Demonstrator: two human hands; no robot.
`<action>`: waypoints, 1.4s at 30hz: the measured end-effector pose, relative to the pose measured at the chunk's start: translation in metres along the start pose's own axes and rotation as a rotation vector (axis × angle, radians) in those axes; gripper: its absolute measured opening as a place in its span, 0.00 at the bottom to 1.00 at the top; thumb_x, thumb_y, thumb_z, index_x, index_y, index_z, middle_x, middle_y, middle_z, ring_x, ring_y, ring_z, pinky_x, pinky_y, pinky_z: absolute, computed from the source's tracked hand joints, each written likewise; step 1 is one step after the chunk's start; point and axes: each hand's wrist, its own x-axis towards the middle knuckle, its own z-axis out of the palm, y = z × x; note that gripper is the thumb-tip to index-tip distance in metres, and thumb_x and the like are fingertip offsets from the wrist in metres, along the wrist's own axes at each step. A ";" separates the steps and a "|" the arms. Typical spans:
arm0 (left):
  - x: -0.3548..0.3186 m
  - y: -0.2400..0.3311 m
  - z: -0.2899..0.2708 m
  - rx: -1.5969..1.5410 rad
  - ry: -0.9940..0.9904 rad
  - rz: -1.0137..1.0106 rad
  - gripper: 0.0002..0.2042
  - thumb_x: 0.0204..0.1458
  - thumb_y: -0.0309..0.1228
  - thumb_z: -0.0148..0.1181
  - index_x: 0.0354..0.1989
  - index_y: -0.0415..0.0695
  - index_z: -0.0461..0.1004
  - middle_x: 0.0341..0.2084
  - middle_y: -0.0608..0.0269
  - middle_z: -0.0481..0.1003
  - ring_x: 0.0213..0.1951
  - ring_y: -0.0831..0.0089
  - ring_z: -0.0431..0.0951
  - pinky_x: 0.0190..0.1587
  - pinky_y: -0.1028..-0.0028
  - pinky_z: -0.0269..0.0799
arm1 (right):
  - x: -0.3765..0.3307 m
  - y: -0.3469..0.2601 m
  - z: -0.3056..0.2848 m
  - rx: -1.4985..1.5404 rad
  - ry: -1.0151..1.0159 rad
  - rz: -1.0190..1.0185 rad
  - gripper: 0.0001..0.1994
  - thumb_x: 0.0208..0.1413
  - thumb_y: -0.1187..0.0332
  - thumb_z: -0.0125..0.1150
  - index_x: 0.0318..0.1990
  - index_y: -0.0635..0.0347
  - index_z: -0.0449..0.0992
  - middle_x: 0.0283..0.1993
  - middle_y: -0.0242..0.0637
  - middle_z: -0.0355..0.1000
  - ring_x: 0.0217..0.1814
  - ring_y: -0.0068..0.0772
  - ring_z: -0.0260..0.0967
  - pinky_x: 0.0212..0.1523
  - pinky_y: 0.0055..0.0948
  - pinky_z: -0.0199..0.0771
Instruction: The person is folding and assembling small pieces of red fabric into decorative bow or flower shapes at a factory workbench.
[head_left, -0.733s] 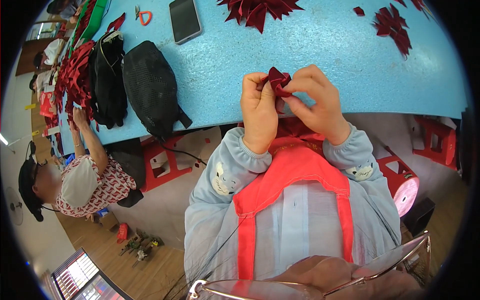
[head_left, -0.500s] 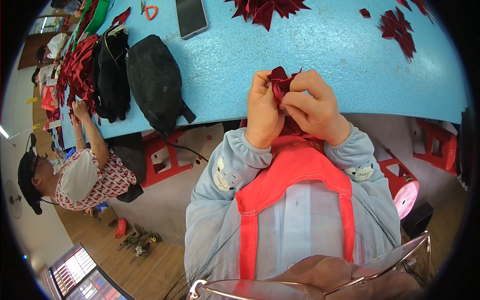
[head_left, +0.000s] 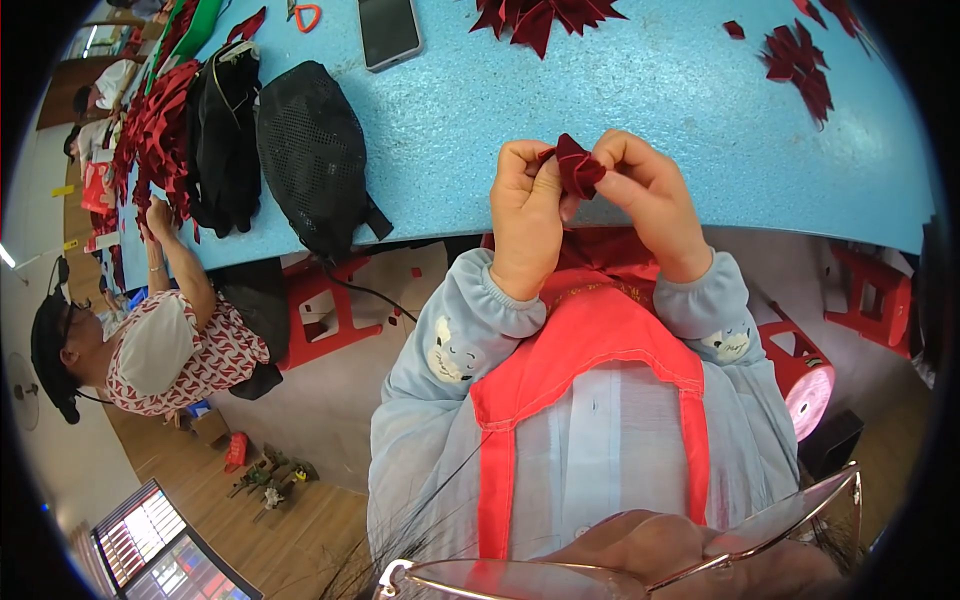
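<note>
Both forearms rise from the lower edge in pale blue sleeves and meet in front of the chest. The left hand (head_left: pixel 527 215) and the right hand (head_left: pixel 652 205) face each other, knuckles up, fingers curled inward, thumbs and fingertips pinched shut in a close grip.

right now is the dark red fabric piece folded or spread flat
Folded: the dark red fabric piece is bunched into creased layers, pinched between left hand and right hand.

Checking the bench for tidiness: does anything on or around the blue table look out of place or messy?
Mostly orderly. A few small dark red fabric scraps lie loose on the light blue table, apart from the cut pieces. The left hand and right hand pinch a folded dark red fabric piece neatly.
</note>
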 end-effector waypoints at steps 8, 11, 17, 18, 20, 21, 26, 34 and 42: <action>0.001 0.002 0.011 -0.051 0.105 -0.080 0.04 0.58 0.25 0.46 0.38 0.40 0.60 0.27 0.62 0.70 0.21 0.80 0.64 0.23 0.80 0.61 | -0.011 -0.007 0.016 0.060 0.168 0.064 0.06 0.50 0.78 0.53 0.37 0.64 0.67 0.34 0.28 0.66 0.37 0.16 0.62 0.39 0.19 0.64; 0.000 -0.002 0.016 0.011 0.138 0.035 0.02 0.59 0.25 0.44 0.36 0.41 0.60 0.24 0.64 0.70 0.19 0.83 0.64 0.21 0.83 0.60 | -0.012 -0.003 0.021 -0.098 0.230 0.005 0.05 0.52 0.77 0.53 0.37 0.64 0.67 0.34 0.28 0.65 0.38 0.16 0.62 0.40 0.18 0.64; -0.001 -0.001 0.014 0.018 0.110 0.020 0.02 0.59 0.25 0.44 0.37 0.41 0.61 0.26 0.63 0.70 0.19 0.82 0.63 0.20 0.82 0.60 | -0.011 -0.003 0.016 -0.062 0.209 0.037 0.05 0.52 0.74 0.56 0.35 0.64 0.69 0.33 0.28 0.65 0.36 0.15 0.61 0.38 0.18 0.63; -0.001 0.002 0.014 -0.025 0.098 -0.038 0.03 0.59 0.26 0.44 0.38 0.41 0.61 0.27 0.63 0.70 0.18 0.82 0.63 0.21 0.81 0.60 | -0.011 0.000 0.011 -0.062 0.209 0.037 0.05 0.52 0.74 0.56 0.35 0.64 0.69 0.33 0.28 0.65 0.36 0.15 0.61 0.38 0.18 0.63; -0.002 0.004 0.011 -0.071 0.086 -0.096 0.04 0.58 0.26 0.45 0.39 0.40 0.61 0.28 0.62 0.70 0.18 0.81 0.62 0.21 0.80 0.60 | -0.008 0.008 -0.003 0.291 0.052 0.159 0.07 0.50 0.71 0.58 0.34 0.63 0.69 0.32 0.28 0.65 0.34 0.16 0.60 0.36 0.18 0.61; -0.002 0.006 0.009 -0.108 0.060 -0.183 0.04 0.58 0.26 0.45 0.39 0.40 0.61 0.27 0.62 0.70 0.18 0.82 0.61 0.21 0.80 0.59 | -0.007 0.011 -0.007 0.466 -0.027 0.219 0.08 0.49 0.70 0.59 0.34 0.63 0.69 0.32 0.28 0.64 0.33 0.16 0.59 0.35 0.18 0.60; 0.002 0.013 0.003 -0.243 0.012 -0.456 0.04 0.58 0.27 0.45 0.38 0.41 0.61 0.24 0.64 0.68 0.15 0.83 0.58 0.18 0.80 0.57 | -0.002 0.015 -0.016 0.455 -0.101 0.256 0.08 0.46 0.68 0.60 0.32 0.62 0.70 0.31 0.27 0.64 0.30 0.18 0.57 0.33 0.19 0.58; 0.002 0.000 -0.001 -0.277 0.088 -0.292 0.03 0.59 0.27 0.45 0.37 0.43 0.61 0.24 0.64 0.69 0.15 0.83 0.59 0.17 0.80 0.56 | -0.003 0.005 -0.003 0.064 -0.008 0.111 0.04 0.46 0.73 0.59 0.29 0.63 0.71 0.31 0.29 0.64 0.31 0.20 0.58 0.33 0.19 0.58; 0.003 -0.002 0.013 -0.076 0.198 -0.057 0.01 0.59 0.26 0.45 0.36 0.43 0.61 0.25 0.65 0.70 0.16 0.84 0.62 0.17 0.83 0.57 | -0.013 -0.009 0.028 -0.195 0.148 -0.131 0.06 0.43 0.81 0.59 0.30 0.65 0.71 0.31 0.31 0.64 0.30 0.22 0.58 0.33 0.21 0.60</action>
